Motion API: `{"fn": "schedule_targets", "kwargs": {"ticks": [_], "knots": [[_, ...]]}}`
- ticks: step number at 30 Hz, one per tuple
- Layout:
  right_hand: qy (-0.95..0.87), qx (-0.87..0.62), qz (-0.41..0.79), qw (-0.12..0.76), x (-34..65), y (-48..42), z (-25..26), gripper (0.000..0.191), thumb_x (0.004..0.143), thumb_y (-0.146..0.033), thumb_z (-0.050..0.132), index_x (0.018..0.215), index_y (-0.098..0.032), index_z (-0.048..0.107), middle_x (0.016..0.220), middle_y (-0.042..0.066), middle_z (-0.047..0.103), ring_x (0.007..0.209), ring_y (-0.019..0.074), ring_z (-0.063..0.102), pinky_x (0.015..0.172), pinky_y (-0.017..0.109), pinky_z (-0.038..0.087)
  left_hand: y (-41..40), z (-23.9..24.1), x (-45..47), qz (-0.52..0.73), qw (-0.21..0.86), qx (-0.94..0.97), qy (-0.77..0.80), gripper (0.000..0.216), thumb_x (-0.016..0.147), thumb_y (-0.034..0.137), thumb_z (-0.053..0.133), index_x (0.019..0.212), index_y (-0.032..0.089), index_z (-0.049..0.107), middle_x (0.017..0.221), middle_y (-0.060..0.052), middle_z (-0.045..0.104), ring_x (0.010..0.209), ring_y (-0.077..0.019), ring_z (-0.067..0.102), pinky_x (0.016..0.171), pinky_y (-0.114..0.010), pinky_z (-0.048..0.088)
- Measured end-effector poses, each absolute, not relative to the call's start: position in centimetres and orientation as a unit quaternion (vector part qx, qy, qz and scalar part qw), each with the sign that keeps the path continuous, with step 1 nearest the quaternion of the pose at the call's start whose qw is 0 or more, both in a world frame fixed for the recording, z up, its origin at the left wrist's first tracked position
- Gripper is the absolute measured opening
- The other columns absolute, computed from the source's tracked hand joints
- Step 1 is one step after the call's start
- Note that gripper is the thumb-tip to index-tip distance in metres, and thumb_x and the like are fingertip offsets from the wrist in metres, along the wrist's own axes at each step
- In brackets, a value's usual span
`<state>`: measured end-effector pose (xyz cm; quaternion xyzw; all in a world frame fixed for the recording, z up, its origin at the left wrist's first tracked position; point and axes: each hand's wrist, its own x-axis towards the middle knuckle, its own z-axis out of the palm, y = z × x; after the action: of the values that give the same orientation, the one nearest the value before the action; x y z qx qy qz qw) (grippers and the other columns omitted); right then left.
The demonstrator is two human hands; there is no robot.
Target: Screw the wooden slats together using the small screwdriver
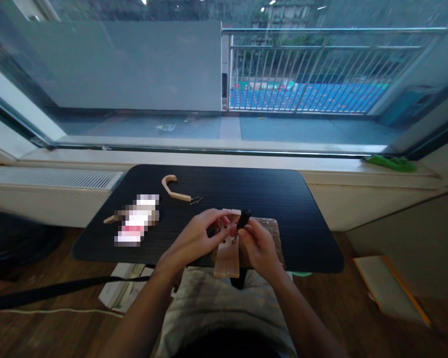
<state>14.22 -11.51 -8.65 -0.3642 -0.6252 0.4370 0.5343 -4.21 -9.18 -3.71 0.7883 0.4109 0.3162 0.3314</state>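
Observation:
A pale wooden piece (227,263) with small dark holes and a lengthwise line points toward me over the table's near edge. My left hand (199,233) is closed around its upper part, fingers and thumb curled over the wood. In my right hand (259,243) is a small black-handled screwdriver (244,219), pinched near its handle and tilted. A thin metal part shows below it, close to the wood; my fingers partly hide this spot. Under the wood lies a brown, shiny wrapped block (272,233).
On the black table (306,233), a curved wooden hook (173,193) lies at the back with several screws (196,200) beside it. A blurred-out object (136,221) is at left, near a wooden stick (109,219). A green cloth (392,163) rests on the window sill (246,160).

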Motion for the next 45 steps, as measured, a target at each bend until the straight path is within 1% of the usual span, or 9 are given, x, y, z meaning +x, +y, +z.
{"fn": "schedule_targets", "kwargs": {"ticks": [3, 6, 9, 13, 17, 21, 30, 42, 45], "knots": [[-0.637, -0.361, 0.429, 0.529, 14.0, -11.6, -8.7, 0.024, 0.096, -0.023, 0.052, 0.118, -0.025, 0.062, 0.098, 0.003, 0.074, 0.089, 0.0173, 0.071, 0.080, 0.030, 0.056, -9.2, -1.8, -4.1, 0.415, 0.280, 0.780, 0.376, 0.030, 0.090, 0.030, 0.064, 0.118, 0.021, 0.067, 0.100, -0.006, 0.070, 0.088, -0.0173, 0.065, 0.083, -0.033, 0.053], [-0.643, -0.369, 0.403, 0.536, 13.7, -11.6, -8.9, 0.020, 0.095, -0.024, 0.053, 0.112, -0.024, 0.063, 0.094, 0.002, 0.074, 0.084, 0.0165, 0.071, 0.075, 0.028, 0.056, -9.1, -0.5, -2.8, 0.421, 0.255, 0.798, 0.349, 0.031, 0.087, 0.029, 0.069, 0.116, 0.020, 0.068, 0.108, -0.007, 0.072, 0.094, -0.0187, 0.067, 0.087, -0.034, 0.054], [-0.640, -0.384, 0.384, 0.544, 13.5, -11.5, -9.1, 0.017, 0.095, -0.026, 0.052, 0.107, -0.023, 0.064, 0.091, 0.001, 0.074, 0.080, 0.0161, 0.070, 0.072, 0.027, 0.056, -8.9, -0.3, -1.6, 0.403, 0.252, 0.807, 0.351, 0.016, 0.090, 0.024, 0.065, 0.104, 0.019, 0.073, 0.099, -0.005, 0.076, 0.091, -0.0175, 0.070, 0.087, -0.032, 0.056], [-0.650, -0.380, 0.387, 0.532, 13.8, -11.2, -9.4, 0.020, 0.095, -0.028, 0.052, 0.111, -0.024, 0.064, 0.099, 0.003, 0.074, 0.089, 0.0178, 0.070, 0.079, 0.030, 0.056, -9.0, -1.0, -1.2, 0.397, 0.280, 0.779, 0.397, 0.023, 0.088, 0.024, 0.069, 0.110, 0.019, 0.073, 0.100, -0.005, 0.078, 0.089, -0.0172, 0.073, 0.081, -0.029, 0.059], [-0.673, -0.393, 0.342, 0.526, 14.8, -11.2, -9.6, 0.023, 0.092, -0.026, 0.057, 0.112, -0.024, 0.065, 0.109, 0.006, 0.073, 0.102, 0.0214, 0.068, 0.089, 0.036, 0.054, -9.0, -1.5, -1.6, 0.394, 0.277, 0.773, 0.413, 0.022, 0.088, 0.023, 0.068, 0.109, 0.019, 0.074, 0.103, -0.005, 0.078, 0.093, -0.0180, 0.074, 0.086, -0.030, 0.059], [-0.688, -0.420, 0.294, 0.515, 15.4, -11.1, -10.1, 0.019, 0.089, -0.021, 0.055, 0.103, -0.023, 0.069, 0.098, 0.006, 0.072, 0.095, 0.0209, 0.066, 0.085, 0.036, 0.054, -9.1, -1.9, -1.5, 0.412, 0.258, 0.766, 0.420, 0.022, 0.089, 0.022, 0.067, 0.110, 0.018, 0.074, 0.104, -0.006, 0.079, 0.092, -0.0183, 0.075, 0.084, -0.030, 0.060], [-0.730, -0.440, 0.240, 0.464, 15.2, -10.4, -11.9, 0.016, 0.083, -0.015, 0.062, 0.089, -0.024, 0.073, 0.096, 0.006, 0.071, 0.097, 0.0234, 0.064, 0.087, 0.041, 0.053, -9.2, -2.8, -0.7, 0.445, 0.203, 0.789, 0.373, 0.023, 0.093, 0.024, 0.062, 0.110, 0.016, 0.074, 0.104, -0.007, 0.078, 0.093, -0.0187, 0.075, 0.087, -0.030, 0.061], [-0.742, -0.458, 0.228, 0.433, 15.2, -10.2, -12.3, 0.017, 0.086, -0.015, 0.063, 0.092, -0.024, 0.076, 0.094, 0.006, 0.071, 0.094, 0.0222, 0.064, 0.086, 0.039, 0.054, -9.3, -2.8, -0.9, 0.428, 0.194, 0.801, 0.370, 0.025, 0.095, 0.025, 0.058, 0.114, 0.017, 0.072, 0.105, -0.007, 0.078, 0.095, -0.0186, 0.074, 0.089, -0.032, 0.059], [-0.740, -0.453, 0.235, 0.438, 15.2, -10.1, -12.4, 0.017, 0.085, -0.015, 0.063, 0.091, -0.024, 0.076, 0.095, 0.006, 0.071, 0.094, 0.0226, 0.064, 0.087, 0.041, 0.054, -9.4, -2.7, -1.1, 0.420, 0.189, 0.804, 0.377, 0.025, 0.094, 0.025, 0.059, 0.114, 0.019, 0.072, 0.104, -0.007, 0.076, 0.093, -0.0178, 0.072, 0.085, -0.031, 0.059]]}}
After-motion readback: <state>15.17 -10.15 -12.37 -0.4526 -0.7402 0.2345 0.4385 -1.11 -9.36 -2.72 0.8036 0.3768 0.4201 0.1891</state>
